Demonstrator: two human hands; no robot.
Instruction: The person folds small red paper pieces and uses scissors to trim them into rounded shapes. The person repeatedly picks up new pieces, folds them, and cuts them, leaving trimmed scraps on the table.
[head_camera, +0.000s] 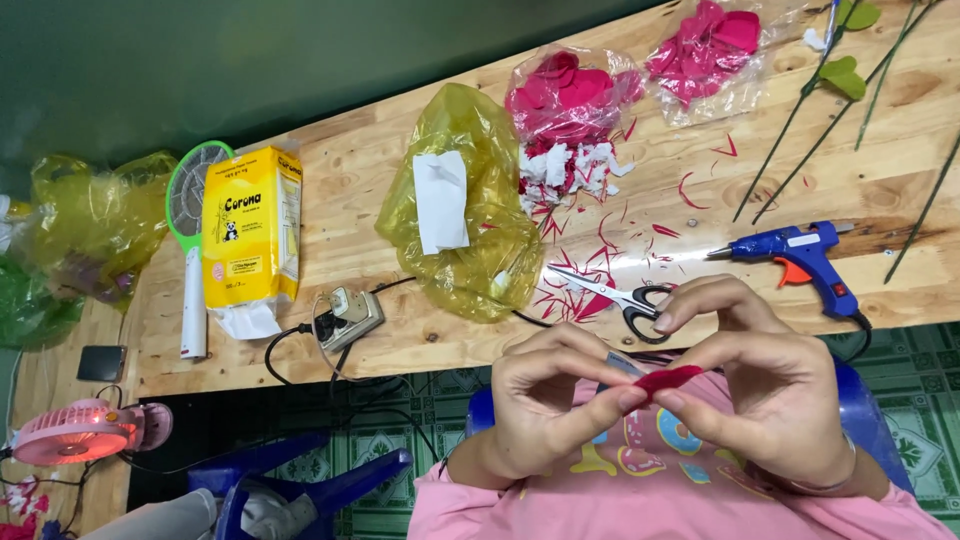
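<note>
My left hand (545, 400) and my right hand (765, 385) meet in front of my chest, below the table edge. Both pinch one small dark red petal-shaped piece (668, 380) between thumb and fingertips. A thin grey strip shows just behind the piece, by my left fingers. Black-handled scissors (615, 297) lie shut on the wooden table (360, 170) right above my hands, among red paper trimmings. A blue glue gun (800, 255) rests on the table to the right of the scissors.
Two clear bags of pink petals (575, 95) sit at the far edge, with white scraps beside them. A yellow plastic bag (460, 215), a yellow tissue pack (250, 230), a green racket-shaped swatter (190, 250), a power strip (350, 315) and green stems (830, 110) also lie there. A pink fan (75, 432) stands lower left.
</note>
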